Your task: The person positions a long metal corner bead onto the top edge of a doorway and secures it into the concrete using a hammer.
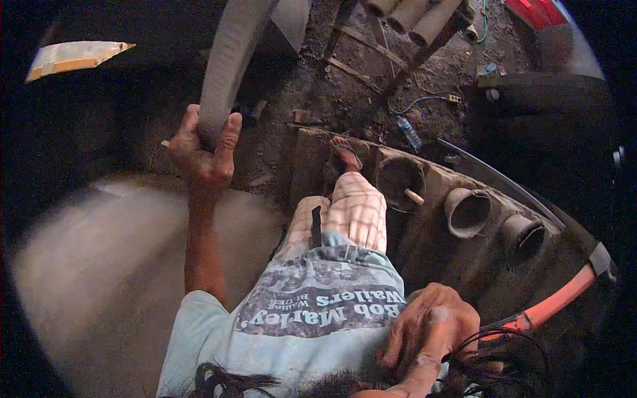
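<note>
Our left grip (204, 159) pinches a long grey strip (230, 63) extending beyond it; our right grip (434, 325) curls beside an orange-red handle (557, 300), holding or not we cannot tell.

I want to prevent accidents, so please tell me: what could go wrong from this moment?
The long grey piece is gripped near one end, visibly only by the left hand, so it might slip. If it falls, the foot in an open sandal could be hurt. A clear plastic bottle lies near the socket strip; if it holds liquid, a leak could perhaps reach the electricity.
</note>
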Tool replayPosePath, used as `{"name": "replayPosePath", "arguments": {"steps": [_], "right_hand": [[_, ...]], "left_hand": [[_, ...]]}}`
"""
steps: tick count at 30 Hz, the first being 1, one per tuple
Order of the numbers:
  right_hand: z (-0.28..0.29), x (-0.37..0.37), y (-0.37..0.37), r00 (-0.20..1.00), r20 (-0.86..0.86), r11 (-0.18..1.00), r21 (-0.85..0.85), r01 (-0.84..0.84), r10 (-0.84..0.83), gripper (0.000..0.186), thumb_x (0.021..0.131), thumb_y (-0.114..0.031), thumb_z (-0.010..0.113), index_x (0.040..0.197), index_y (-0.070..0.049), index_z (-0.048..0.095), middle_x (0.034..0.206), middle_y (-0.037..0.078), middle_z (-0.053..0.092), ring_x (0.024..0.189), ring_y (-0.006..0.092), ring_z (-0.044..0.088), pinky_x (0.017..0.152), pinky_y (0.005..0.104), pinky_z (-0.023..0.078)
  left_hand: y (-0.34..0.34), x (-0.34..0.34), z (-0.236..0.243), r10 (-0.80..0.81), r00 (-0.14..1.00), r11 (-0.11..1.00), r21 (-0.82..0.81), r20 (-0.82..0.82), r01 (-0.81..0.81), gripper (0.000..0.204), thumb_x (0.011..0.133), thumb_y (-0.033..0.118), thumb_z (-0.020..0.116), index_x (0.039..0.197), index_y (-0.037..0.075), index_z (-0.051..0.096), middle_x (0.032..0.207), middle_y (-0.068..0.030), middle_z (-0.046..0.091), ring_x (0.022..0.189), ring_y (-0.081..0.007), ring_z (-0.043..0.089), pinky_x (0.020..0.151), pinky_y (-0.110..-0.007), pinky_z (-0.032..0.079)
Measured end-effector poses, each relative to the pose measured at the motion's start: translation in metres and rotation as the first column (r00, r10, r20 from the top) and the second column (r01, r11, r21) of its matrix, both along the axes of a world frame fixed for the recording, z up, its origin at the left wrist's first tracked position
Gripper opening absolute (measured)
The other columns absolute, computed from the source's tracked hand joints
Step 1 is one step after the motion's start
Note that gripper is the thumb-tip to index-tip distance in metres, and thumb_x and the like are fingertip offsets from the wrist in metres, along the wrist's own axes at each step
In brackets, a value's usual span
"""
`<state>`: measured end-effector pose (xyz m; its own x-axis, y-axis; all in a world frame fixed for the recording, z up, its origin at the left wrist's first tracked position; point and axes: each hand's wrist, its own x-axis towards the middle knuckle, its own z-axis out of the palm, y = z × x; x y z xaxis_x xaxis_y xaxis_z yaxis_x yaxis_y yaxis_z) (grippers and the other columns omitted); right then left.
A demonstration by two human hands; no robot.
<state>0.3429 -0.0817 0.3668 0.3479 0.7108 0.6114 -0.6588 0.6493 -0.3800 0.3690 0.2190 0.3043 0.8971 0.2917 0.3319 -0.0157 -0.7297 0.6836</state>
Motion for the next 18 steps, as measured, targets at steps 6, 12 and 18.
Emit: {"name": "replayPosePath", "arguments": {"steps": [6, 12, 18], "right_hand": [[0.004, 0.012, -0.002, 1.000, 0.006, 1.000, -0.013, -0.004, 0.004, 0.068, 0.091, -0.053, 0.047, 0.081, 0.012, 0.061, 0.073, 0.031, 0.059, 0.061, 0.0397, 0.060, 0.068, 0.0503, 0.051], [0.003, 0.019, 0.001, 0.999, 0.031, 0.999, -0.038, 0.015, -0.014, 0.068, 0.091, -0.053, 0.049, 0.082, 0.014, 0.060, 0.071, 0.030, 0.059, 0.063, 0.0404, 0.061, 0.071, 0.0512, 0.052], [-0.001, 0.016, -0.001, 1.000, 0.008, 1.000, -0.010, -0.019, 0.019, 0.067, 0.092, -0.051, 0.049, 0.082, 0.014, 0.061, 0.072, 0.030, 0.059, 0.064, 0.0400, 0.061, 0.070, 0.0504, 0.053]], "left_hand": [[0.014, -0.003, -0.004, 0.051, 0.989, 0.996, -0.069, -0.139, -0.061, 0.025, 0.084, 0.024, 0.071, 0.081, 0.003, 0.056, 0.065, -0.0012, 0.055, 0.059, -0.0090, 0.050, 0.052, -0.027, 0.039], [0.011, -0.002, 0.011, 0.025, 0.996, 0.992, -0.123, -0.087, -0.036, 0.024, 0.084, 0.022, 0.071, 0.081, 0.004, 0.056, 0.061, 0.0011, 0.054, 0.054, -0.0060, 0.051, 0.049, -0.025, 0.040], [0.022, -0.003, 0.008, 0.029, 0.995, 0.999, 0.043, -0.095, -0.025, 0.021, 0.082, 0.017, 0.072, 0.080, 0.004, 0.056, 0.060, 0.0010, 0.053, 0.053, -0.0063, 0.049, 0.048, -0.024, 0.039]]}}
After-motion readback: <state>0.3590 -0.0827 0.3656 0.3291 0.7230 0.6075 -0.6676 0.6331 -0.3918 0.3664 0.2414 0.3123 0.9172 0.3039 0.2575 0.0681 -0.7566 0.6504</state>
